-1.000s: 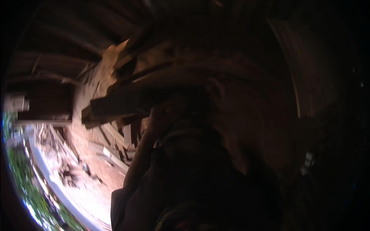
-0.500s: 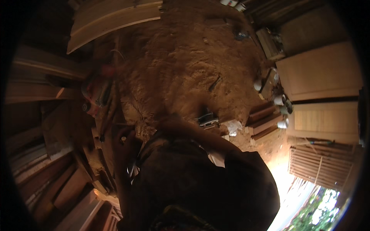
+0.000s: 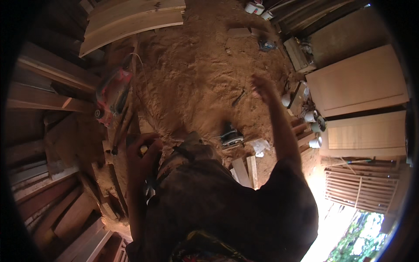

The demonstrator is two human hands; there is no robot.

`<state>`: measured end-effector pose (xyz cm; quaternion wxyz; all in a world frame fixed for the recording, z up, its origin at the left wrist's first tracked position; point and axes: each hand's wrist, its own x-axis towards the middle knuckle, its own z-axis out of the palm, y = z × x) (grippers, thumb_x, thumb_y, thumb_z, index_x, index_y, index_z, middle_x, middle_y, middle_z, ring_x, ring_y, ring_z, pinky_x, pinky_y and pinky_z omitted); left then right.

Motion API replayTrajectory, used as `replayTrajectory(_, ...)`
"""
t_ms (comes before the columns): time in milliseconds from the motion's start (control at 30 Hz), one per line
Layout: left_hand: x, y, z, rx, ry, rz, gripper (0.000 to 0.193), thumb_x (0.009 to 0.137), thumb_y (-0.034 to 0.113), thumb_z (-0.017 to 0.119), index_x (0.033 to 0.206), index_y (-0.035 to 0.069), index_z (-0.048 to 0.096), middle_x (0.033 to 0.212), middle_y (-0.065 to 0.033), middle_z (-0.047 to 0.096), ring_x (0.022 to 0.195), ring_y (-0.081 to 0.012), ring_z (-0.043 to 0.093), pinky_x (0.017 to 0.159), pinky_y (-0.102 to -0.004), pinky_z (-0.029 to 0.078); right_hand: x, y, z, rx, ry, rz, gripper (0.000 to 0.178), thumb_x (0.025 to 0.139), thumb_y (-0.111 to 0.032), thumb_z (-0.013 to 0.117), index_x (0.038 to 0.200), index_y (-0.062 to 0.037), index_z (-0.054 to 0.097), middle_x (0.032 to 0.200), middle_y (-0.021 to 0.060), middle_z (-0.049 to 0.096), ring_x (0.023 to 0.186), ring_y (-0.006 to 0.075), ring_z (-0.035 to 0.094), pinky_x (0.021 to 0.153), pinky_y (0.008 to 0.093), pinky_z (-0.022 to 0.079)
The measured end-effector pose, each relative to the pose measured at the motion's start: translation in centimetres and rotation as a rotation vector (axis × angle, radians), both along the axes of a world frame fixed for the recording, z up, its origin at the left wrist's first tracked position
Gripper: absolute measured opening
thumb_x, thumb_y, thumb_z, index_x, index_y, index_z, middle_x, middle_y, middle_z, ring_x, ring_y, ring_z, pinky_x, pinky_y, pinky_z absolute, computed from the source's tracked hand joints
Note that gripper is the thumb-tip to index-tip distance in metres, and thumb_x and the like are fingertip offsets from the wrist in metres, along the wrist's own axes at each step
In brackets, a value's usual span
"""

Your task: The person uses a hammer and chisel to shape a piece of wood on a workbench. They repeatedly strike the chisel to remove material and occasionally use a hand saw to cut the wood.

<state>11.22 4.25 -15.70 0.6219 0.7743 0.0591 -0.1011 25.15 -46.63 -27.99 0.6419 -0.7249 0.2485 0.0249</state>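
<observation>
In the head view, the person's right hand [image 3: 263,90] is stretched out over the brown floor [image 3: 192,78], far forward of the body, and a thin dark bar [image 3: 238,98] lies on that floor just to its left and a little nearer the body. The bar's long axis slants, its near end toward the person's left and its far end toward the right, so it runs up toward the hand's side without visibly meeting it. The right hand's fingers look loosely bent and apart, with nothing seen between them; whether they touch the floor cannot be told. The left hand [image 3: 139,162] is well apart from the bar, low beside the body, its fingers curled around a small object [image 3: 144,149] that shows a yellow patch; the rest is too dark to make out. The right hand is clearly the nearer one to the bar. A black tool [image 3: 231,137] sits nearer the body than the bar, while a red tool [image 3: 112,97] lies forward of the left hand.
</observation>
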Motion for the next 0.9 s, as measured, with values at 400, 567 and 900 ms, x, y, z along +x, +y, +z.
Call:
replayTrajectory(400,0.0,-4.1,9.3,-0.222,-0.597,-0.160,0.028,0.078,0.001,0.084,0.105,0.003,0.077,0.101,-0.0069,0.076,0.076,-0.0125,0.070,0.070,-0.0287,0.054,-9.5,19.2,-14.8,0.327,0.401,0.444,0.041,0.101,-0.034,0.074,0.118,0.0032,0.074,0.091,0.0110,0.076,0.072,0.0168,0.070,0.067,0.0326,0.057)
replayTrajectory(567,-0.3,-6.0,15.5,-0.135,-1.018,-0.389,0.023,0.084,0.020,0.078,0.101,0.007,0.069,0.095,-0.0056,0.073,0.067,-0.0169,0.063,0.057,-0.0320,0.048,-13.2,19.6,-19.9,0.102,0.188,0.587,0.041,0.095,-0.035,0.077,0.105,0.0045,0.077,0.086,0.0113,0.076,0.076,0.0170,0.070,0.068,0.0338,0.057)
replayTrajectory(900,-2.7,-14.5,20.3,0.082,-1.246,0.245,0.036,0.101,0.033,0.049,0.122,0.005,0.054,0.092,-0.0015,0.061,0.079,-0.0183,0.051,0.071,-0.0347,0.046,-7.6,18.0,-15.9,-0.137,0.196,0.757,0.036,0.100,-0.035,0.069,0.109,-0.0002,0.076,0.087,0.0086,0.075,0.077,0.0162,0.069,0.070,0.0339,0.056)
